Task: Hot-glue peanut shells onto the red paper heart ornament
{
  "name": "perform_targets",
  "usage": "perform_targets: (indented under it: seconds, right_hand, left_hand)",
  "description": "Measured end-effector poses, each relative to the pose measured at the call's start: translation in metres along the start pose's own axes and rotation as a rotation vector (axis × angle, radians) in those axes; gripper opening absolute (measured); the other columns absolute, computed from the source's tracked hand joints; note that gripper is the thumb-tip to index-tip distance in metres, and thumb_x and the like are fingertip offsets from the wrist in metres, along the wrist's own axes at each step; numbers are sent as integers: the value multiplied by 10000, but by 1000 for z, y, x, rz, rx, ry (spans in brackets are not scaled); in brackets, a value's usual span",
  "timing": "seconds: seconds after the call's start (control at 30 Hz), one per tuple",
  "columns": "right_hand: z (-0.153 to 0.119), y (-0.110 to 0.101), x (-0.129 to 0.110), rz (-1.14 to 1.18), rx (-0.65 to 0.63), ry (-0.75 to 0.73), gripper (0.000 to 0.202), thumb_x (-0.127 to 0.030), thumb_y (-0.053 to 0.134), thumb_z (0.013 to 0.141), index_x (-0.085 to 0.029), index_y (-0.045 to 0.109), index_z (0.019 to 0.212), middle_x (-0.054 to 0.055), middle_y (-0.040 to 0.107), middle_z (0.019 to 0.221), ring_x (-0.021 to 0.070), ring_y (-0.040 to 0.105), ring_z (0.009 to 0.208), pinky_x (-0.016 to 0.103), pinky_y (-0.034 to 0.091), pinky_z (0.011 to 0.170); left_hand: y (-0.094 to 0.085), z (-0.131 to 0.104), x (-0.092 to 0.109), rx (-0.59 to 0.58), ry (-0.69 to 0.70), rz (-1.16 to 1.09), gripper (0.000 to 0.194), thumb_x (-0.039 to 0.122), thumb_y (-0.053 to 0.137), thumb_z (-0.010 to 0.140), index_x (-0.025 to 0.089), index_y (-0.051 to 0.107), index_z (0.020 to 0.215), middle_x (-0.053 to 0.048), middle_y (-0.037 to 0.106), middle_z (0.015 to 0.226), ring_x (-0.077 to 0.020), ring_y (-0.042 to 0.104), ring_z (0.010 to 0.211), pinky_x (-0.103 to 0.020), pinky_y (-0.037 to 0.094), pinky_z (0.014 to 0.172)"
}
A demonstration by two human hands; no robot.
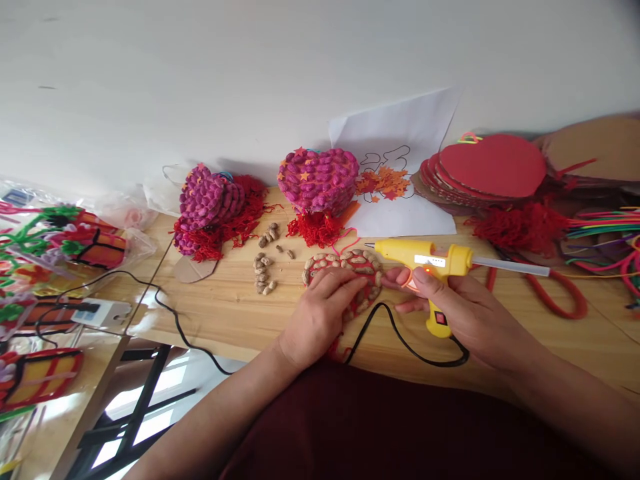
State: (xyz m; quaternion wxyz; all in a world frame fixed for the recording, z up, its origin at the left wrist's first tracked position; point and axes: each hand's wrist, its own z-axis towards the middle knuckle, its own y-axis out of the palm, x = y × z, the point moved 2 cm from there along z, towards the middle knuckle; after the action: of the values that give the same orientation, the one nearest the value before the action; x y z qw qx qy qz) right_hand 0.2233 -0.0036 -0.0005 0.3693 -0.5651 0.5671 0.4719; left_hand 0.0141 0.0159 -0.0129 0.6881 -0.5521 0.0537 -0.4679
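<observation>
In my right hand (465, 307) is a yellow hot glue gun (395, 251), its nozzle pointing left and a clear glue stick (510, 267) sticking out of its back. My fingers wrap round its handle, close to the trigger. A red heart-shaped piece (367, 261) lies flat on the table, set with peanuts around its edge and over its face. My left hand (325, 303) rests on this heart with bent fingers close together; whatever lies under the fingertips is hidden. Loose peanuts (261, 272) lie left of the heart.
Purple peanut hearts (320, 177) with red fringe stand along the wall. Orange star cutouts (383, 181) lie on white paper (425, 217). Red heart shapes (493, 163) are stacked right. A black cord (175, 320) reaches a white power strip (103, 313); wrapped crafts (100, 247) fill the left.
</observation>
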Motion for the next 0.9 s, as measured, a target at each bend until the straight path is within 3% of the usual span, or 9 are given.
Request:
perform_targets:
  seconds: [0.2, 0.4, 0.67, 0.8, 0.9]
  right_hand:
    - [1, 0, 2, 4, -5, -6, 260, -497, 578, 911, -372, 733, 1078, -11, 701, 1243, 263, 652, 1167, 321, 658, 741]
    - [1, 1, -1, -27, 3, 19, 272, -507, 590, 898, -347, 735, 1063, 2, 698, 1246, 280, 631, 1194, 365, 658, 771]
    - [1, 1, -1, -27, 10, 21, 262, -513, 590, 896, -338, 735, 1026, 6, 699, 1241, 267, 641, 1178, 333, 647, 765]
    - [1, -1, 2, -18, 12, 34, 266, -519, 584, 897, -326, 725, 1015, 15, 709, 1210, 276, 651, 1160, 365, 633, 800]
    - [1, -5, 3, -18, 26, 31, 270, -523, 573, 903, -316, 714, 1004, 14, 714, 1189, 278, 692, 1082, 383, 624, 801]
  left_hand:
    - [0, 4, 9, -96, 113, 91, 324, 140, 435, 984, 133, 547, 1287, -120, 626, 1216, -247, 526, 1193, -438, 514, 1018]
    - [3, 5, 11, -147, 138, 174, 308, 174, 475, 978, 103, 549, 1269, -139, 625, 1209, -257, 522, 1212, -454, 520, 1022]
    - [3, 7, 12, -203, 129, 182, 301, 168, 468, 978, 91, 551, 1257, -147, 623, 1194, -244, 524, 1221, -438, 502, 1044]
    - [2, 6, 10, -164, 102, 87, 316, 174, 471, 979, 137, 550, 1283, -126, 632, 1200, -229, 540, 1200, -436, 509, 1022]
    - [-9, 6, 5, 1, 40, 31, 364, 121, 464, 970, 167, 545, 1322, -115, 620, 1249, -205, 550, 1191, -411, 503, 1013]
